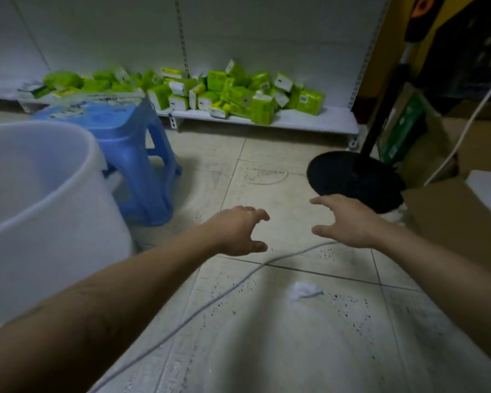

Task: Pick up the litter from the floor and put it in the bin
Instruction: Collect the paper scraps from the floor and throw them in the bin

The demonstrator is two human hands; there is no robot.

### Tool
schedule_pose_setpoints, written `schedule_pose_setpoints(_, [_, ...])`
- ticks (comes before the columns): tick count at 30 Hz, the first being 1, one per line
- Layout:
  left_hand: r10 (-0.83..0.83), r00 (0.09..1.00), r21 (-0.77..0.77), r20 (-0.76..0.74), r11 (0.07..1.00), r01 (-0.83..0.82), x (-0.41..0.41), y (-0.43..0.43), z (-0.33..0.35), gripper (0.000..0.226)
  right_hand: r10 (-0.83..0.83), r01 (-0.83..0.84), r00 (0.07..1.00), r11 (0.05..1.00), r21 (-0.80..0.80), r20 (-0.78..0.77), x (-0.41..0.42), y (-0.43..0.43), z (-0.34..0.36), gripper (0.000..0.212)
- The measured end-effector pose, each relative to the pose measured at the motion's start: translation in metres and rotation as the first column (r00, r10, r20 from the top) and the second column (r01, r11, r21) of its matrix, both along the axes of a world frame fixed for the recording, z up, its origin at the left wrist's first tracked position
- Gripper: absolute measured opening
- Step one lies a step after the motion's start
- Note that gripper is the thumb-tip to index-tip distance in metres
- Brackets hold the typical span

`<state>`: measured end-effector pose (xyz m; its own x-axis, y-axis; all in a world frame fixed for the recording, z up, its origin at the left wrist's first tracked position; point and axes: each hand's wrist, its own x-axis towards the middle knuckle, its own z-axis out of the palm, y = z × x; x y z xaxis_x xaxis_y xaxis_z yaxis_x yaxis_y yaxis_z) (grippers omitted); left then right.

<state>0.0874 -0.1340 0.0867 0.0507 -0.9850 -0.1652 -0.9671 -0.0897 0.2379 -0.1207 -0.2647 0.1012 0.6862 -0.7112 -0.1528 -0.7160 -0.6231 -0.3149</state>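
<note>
While both arms are stretched over the tiled floor (267,350), nothing is held; the left hand (238,232) is seen loosely curled, the right hand (346,222) relaxed and spread; a crumpled white tissue (302,290) is seen on the tiles below the right hand, near a grey cable (210,302); the white bin (54,251) is set at the left, beside a blue stool (136,154)

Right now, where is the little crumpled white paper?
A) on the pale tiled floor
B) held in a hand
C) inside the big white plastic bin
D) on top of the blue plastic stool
A: the crumpled white paper lies on the pale tiled floor, and neither the left hand nor the right hand holds anything.
</note>
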Motion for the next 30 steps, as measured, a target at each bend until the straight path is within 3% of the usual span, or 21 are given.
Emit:
schedule_pose_setpoints(7, [0.072,0.99,0.136,-0.121,0.989,-0.055,-0.069,-0.023,-0.101,0.059,-0.083,0.086,0.996,0.959,0.271,-0.024,-0.048,0.01,-0.111,0.067])
schedule_pose_setpoints(15, [0.058,0.998,0.302,-0.037,0.952,-0.044,-0.119,-0.02,-0.197,0.07,-0.201,0.196,0.979,0.904,0.38,-0.027,-0.077,0.031,-0.186,0.061])
schedule_pose_setpoints(20, [0.081,0.994,0.147,0.074,0.985,-0.091,-0.121,-0.028,-0.217,0.046,-0.27,0.242,0.962,0.892,0.382,0.022,-0.078,0.03,-0.201,0.057])
schedule_pose_setpoints(24, [0.138,0.989,0.066,-0.045,0.989,-0.135,-0.105,-0.026,-0.225,0.017,-0.325,0.277,0.944,0.871,0.405,0.054,-0.065,0.031,-0.206,0.053])
schedule_pose_setpoints(30, [0.387,0.899,0.049,-0.205,0.921,-0.386,-0.057,-0.01,-0.166,0.018,-0.268,0.248,0.963,0.871,0.423,-0.013,-0.053,0.037,-0.153,0.048])
